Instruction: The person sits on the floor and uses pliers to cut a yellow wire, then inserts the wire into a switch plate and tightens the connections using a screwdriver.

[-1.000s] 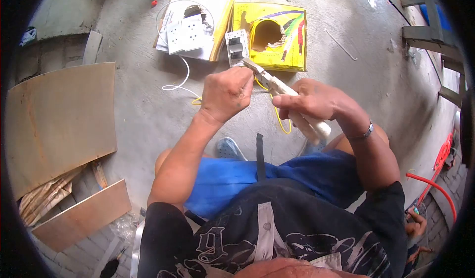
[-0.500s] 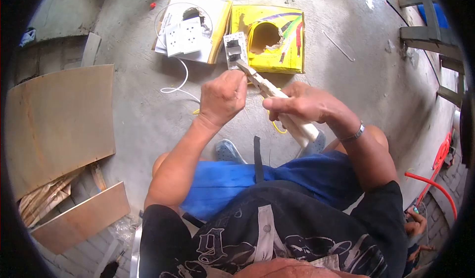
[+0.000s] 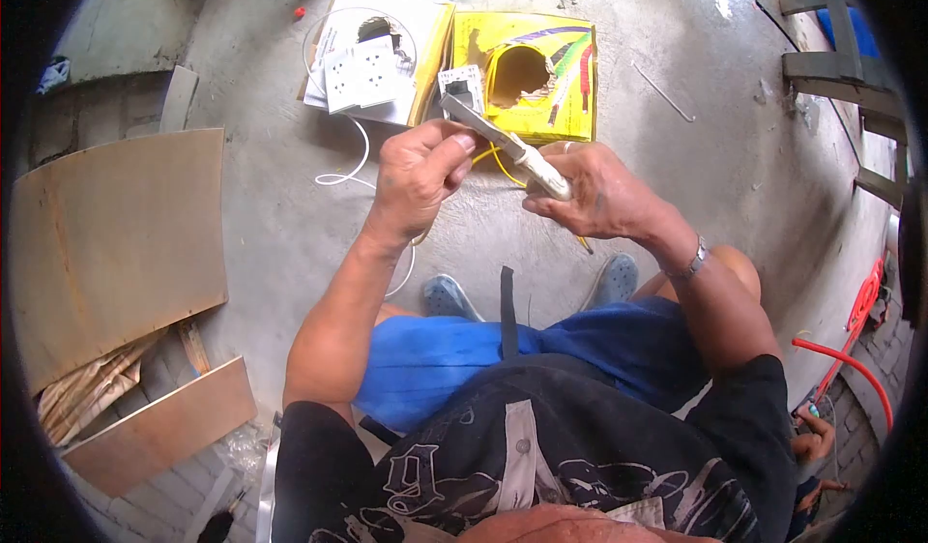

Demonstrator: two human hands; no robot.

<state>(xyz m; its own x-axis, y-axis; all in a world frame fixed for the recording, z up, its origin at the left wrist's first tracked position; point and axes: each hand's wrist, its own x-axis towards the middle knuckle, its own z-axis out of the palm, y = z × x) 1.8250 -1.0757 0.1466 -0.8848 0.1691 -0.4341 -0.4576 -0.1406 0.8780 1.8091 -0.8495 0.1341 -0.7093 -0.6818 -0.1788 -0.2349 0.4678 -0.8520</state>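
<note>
My right hand (image 3: 594, 190) is wrapped round the pale handles of the pliers (image 3: 522, 156), whose metal jaws point up and left. Fingers pinched, my left hand (image 3: 422, 171) is just below the jaws; what it holds is too small to make out. Behind the jaws a white socket frame (image 3: 458, 80) with dark inserts rests against the yellow box (image 3: 570, 117), which has a round hole and pictured wires. Yellow wire (image 3: 499, 159) runs between my hands. White socket plates (image 3: 360, 76) lie on the white box (image 3: 340, 21) at the left, and a white cable (image 3: 362, 156) curls below it.
Wooden boards (image 3: 121, 253) lean at the left. A thin white rod (image 3: 662, 89) lies on the concrete floor. At the right are a wooden frame (image 3: 822, 69) and red tubing (image 3: 851, 350). Near the lower right edge, part of another person's hand (image 3: 815, 435) shows.
The pliers have turned, with their jaws now further left and higher and their handles closer together. My left hand has moved slightly left, its fingers now showing in a pinch.
</note>
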